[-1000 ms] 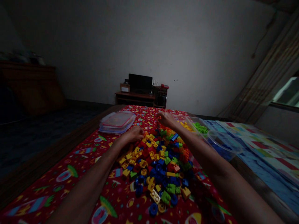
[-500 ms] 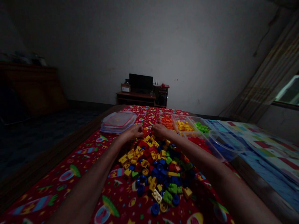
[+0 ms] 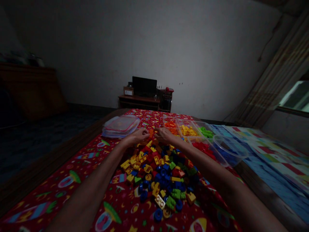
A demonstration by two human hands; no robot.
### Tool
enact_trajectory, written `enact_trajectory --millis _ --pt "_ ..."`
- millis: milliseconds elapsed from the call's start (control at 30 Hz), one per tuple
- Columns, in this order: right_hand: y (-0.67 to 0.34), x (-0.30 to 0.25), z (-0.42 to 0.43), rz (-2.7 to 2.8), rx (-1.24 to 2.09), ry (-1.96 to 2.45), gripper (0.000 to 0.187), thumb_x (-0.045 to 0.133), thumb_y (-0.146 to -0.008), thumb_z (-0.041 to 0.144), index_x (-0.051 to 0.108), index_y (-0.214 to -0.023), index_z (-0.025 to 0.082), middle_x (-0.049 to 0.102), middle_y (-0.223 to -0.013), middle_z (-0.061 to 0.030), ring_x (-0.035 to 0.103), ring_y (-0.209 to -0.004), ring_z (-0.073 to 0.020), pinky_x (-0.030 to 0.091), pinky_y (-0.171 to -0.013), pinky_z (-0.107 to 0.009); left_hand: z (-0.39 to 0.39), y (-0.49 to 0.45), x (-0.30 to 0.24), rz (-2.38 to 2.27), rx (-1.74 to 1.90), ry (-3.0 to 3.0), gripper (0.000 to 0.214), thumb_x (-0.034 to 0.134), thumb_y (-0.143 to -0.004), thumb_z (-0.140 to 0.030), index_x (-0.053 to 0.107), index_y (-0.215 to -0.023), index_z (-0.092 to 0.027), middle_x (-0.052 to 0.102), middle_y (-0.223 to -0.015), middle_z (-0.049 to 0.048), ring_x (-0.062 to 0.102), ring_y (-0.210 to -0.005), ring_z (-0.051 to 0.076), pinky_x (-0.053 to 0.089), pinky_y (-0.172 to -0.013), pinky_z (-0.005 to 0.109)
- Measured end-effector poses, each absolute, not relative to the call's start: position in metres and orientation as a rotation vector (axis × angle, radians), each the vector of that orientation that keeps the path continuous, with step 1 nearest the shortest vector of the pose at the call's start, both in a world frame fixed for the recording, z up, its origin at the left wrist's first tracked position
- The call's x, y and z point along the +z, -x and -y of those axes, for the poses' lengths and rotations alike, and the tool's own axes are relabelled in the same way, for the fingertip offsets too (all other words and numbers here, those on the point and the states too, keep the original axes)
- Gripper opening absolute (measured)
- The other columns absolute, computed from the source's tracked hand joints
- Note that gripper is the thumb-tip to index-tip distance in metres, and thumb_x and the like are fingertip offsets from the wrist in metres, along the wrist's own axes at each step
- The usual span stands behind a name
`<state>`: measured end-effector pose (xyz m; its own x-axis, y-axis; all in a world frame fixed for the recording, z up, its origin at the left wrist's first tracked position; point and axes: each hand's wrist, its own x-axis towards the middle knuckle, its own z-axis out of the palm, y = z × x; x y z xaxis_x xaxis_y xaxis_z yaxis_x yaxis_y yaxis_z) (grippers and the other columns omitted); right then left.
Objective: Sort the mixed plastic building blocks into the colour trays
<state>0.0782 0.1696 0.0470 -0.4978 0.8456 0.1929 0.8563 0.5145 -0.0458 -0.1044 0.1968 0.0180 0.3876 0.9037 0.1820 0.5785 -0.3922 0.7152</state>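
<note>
A heap of toy building bricks (image 3: pixel 166 174) in yellow, blue, red and green lies on the red patterned cloth (image 3: pixel 94 175). At the far edge of the heap, my left hand (image 3: pixel 138 135) and my right hand (image 3: pixel 164 135) face each other with fingers bent inward. Between their fingertips is a small orange brick (image 3: pixel 151 132), which both hands pinch. Its lower part and the exact finger contact are hard to make out in the dim light.
Stacked clear lids (image 3: pixel 120 124) lie left of my hands. On the right stand clear containers with orange bricks (image 3: pixel 170 125), yellow bricks (image 3: pixel 187 130), green bricks (image 3: pixel 205 132) and red bricks (image 3: pixel 204 149). A round tub (image 3: pixel 230 146) there holds blue pieces.
The view has shifted slightly. The orange brick shows more clearly between my fingertips, and my right hand's fingers have opened out a little from a tighter curl. The heap looks the same.
</note>
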Motion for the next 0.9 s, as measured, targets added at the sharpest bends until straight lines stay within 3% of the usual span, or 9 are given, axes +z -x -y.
enact_trajectory --millis 167,333,467,600,733,900 --pt "-0.077 0.052 -0.169 2.431 0.334 1.433 0.039 0.045 -0.086 0.025 0.058 -0.121 0.013 0.068 -0.088 -0.0066 0.058 -0.072 -0.0139 0.041 -0.063 -0.021 -0.198 0.104 0.014 -1.164 0.722 -2.131 0.029 0.051 -0.067 -0.045 0.055 -0.074 -0.016 0.052 -0.055 -0.0036 0.048 -0.051 0.012 0.035 -0.046 0.021" --pt "-0.085 0.052 -0.170 2.321 0.535 1.380 0.037 0.054 -0.084 0.037 0.068 -0.107 0.011 0.067 -0.081 -0.0048 0.056 -0.066 -0.0114 0.040 -0.060 -0.020 -0.196 0.100 0.018 -1.126 0.757 -2.162 0.036 0.053 -0.067 -0.048 0.058 -0.080 -0.015 0.059 -0.068 0.0004 0.055 -0.063 0.016 0.042 -0.056 0.025" --pt "-0.096 0.066 -0.176 2.319 0.357 1.417 0.035 0.056 -0.083 0.040 0.071 -0.100 0.012 0.068 -0.082 -0.0058 0.059 -0.070 -0.0126 0.041 -0.063 -0.020 -0.195 0.099 0.025 -1.151 0.794 -2.211 0.039 0.049 -0.072 -0.046 0.063 -0.091 -0.015 0.066 -0.086 0.0048 0.060 -0.081 0.020 0.048 -0.071 0.028" --pt "-0.115 0.096 -0.193 2.206 0.051 1.591 0.032 0.051 -0.087 0.032 0.068 -0.107 0.013 0.069 -0.096 -0.0097 0.062 -0.085 -0.0163 0.043 -0.072 -0.022 -0.196 0.113 0.026 -1.392 0.830 -2.303 0.038 0.045 -0.076 -0.042 0.064 -0.096 -0.015 0.068 -0.095 0.0076 0.061 -0.088 0.022 0.047 -0.078 0.029" --pt "-0.130 0.112 -0.200 2.132 -0.244 1.732 0.033 0.048 -0.089 0.029 0.062 -0.112 0.010 0.066 -0.106 -0.0167 0.061 -0.095 -0.0201 0.043 -0.077 -0.026 -0.198 0.130 0.024 -1.485 0.545 -2.276 0.039 0.051 -0.072 -0.036 0.064 -0.101 -0.014 0.069 -0.095 0.0088 0.063 -0.084 0.022 0.048 -0.072 0.028" --pt "-0.109 0.089 -0.170 2.425 -0.114 1.503 0.027 0.046 -0.088 0.022 0.067 -0.100 0.012 0.069 -0.087 -0.0102 0.061 -0.075 -0.0148 0.041 -0.066 -0.022 -0.201 0.130 0.016 -1.369 0.311 -2.156 0.049 0.062 -0.060 -0.033 0.064 -0.107 -0.018 0.069 -0.095 0.0056 0.064 -0.078 0.020 0.047 -0.059 0.023"
